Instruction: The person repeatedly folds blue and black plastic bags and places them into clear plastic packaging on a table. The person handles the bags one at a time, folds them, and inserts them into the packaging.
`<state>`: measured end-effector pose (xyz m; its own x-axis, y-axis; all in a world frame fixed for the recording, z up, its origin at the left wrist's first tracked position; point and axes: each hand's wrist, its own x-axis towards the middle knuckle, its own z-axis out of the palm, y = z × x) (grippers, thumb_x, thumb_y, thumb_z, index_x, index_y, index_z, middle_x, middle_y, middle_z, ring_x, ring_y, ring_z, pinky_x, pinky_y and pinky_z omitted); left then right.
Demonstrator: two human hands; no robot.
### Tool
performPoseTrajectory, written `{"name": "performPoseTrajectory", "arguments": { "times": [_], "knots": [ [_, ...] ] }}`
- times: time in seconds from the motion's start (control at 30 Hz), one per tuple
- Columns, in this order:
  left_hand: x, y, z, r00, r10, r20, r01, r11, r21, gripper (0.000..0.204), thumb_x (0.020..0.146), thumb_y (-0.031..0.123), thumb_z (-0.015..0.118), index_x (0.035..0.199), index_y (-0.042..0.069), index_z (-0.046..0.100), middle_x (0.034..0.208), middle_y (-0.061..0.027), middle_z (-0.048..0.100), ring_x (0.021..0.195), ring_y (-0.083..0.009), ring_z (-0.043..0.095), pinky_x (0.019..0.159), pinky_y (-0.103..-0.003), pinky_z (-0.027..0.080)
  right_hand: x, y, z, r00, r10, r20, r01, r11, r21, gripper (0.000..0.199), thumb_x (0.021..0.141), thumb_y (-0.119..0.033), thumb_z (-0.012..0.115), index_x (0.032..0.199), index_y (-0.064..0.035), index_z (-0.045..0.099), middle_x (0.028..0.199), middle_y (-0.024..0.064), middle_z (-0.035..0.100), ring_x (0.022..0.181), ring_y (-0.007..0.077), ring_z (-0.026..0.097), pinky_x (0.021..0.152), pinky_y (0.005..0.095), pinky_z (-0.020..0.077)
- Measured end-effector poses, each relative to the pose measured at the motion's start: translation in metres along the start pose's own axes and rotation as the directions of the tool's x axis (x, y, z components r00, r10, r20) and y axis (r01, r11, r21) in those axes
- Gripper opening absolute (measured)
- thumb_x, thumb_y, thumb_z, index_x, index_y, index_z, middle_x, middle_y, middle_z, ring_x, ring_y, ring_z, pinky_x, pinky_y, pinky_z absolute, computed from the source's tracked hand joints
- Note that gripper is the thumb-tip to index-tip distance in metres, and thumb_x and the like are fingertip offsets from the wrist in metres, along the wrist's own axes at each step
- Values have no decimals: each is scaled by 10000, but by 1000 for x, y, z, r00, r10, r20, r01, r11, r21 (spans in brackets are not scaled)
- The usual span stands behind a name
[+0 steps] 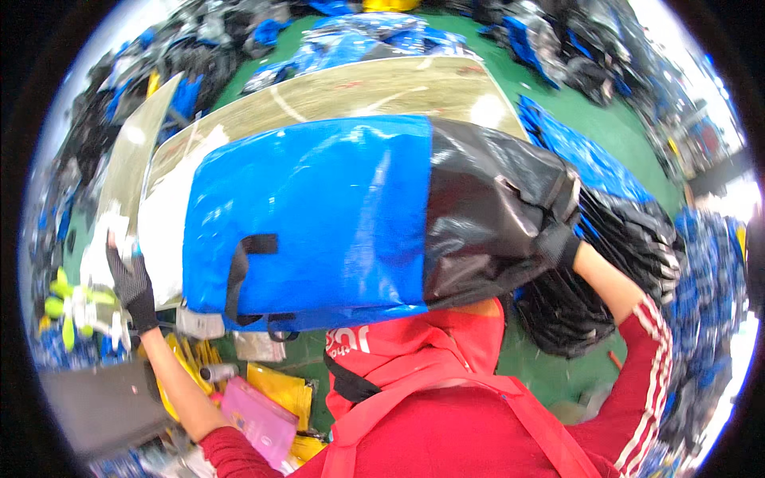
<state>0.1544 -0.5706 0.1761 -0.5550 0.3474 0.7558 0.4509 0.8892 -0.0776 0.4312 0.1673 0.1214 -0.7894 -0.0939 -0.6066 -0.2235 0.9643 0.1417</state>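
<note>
A large blue and black bag [311,211], of shiny tarpaulin-like material with a black strap handle, lies across the worktable in front of me. My right hand [558,245], in a dark glove, grips the gathered black end of this bag. Beyond the bag's left end is my left hand [134,287], in a dark glove with bare fingertips. Its fingers close around a small whitish thing [119,227] with a bit of blue, at the table's left edge; glare hides what it is.
The pale worktable [358,84] reaches past the bag's far side, with an upright panel [139,135] at its left. Black folded bags [629,255] lie at the right. Piles of blue and black material surround the green floor [590,119]. Yellow and purple packages [259,422] sit lower left.
</note>
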Motion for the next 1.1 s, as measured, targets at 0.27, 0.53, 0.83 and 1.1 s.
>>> {"name": "performPoseTrajectory", "arguments": {
  "times": [0.27,0.53,0.83,1.1],
  "knots": [
    [168,390,138,505,837,212,-627,525,-576,855,804,678,554,1454,139,420,1521,-141,369,1426,-381,277,1163,-580,142,-32,-16,-32,991,-88,-96,99,988,116,382,772,-380,693,1085,-163,719,1042,140,698,982,376,643,888,472,502],
    [47,400,192,604,757,250,-498,603,-624,886,808,679,533,1500,159,345,1556,-185,285,1448,-431,189,1158,-621,45,-60,-43,-77,532,340,-776,-144,939,312,565,835,-531,610,1262,-162,621,1301,160,560,1206,398,503,1015,483,378],
    [112,456,155,645,665,376,-196,619,-760,442,971,406,478,1184,61,655,1270,-184,605,1223,-370,521,1124,-495,271,6,-13,0,203,378,-903,482,765,428,385,817,-226,697,1184,-119,648,1209,169,605,1121,357,584,943,440,472],
    [115,548,148,412,875,255,-237,374,-897,718,897,468,562,1480,92,375,1521,-191,352,1447,-381,237,1185,-533,89,-13,88,37,212,527,-823,-307,836,455,328,786,-207,663,1102,-121,645,1142,92,648,1170,279,559,941,399,464]
  ]
}}
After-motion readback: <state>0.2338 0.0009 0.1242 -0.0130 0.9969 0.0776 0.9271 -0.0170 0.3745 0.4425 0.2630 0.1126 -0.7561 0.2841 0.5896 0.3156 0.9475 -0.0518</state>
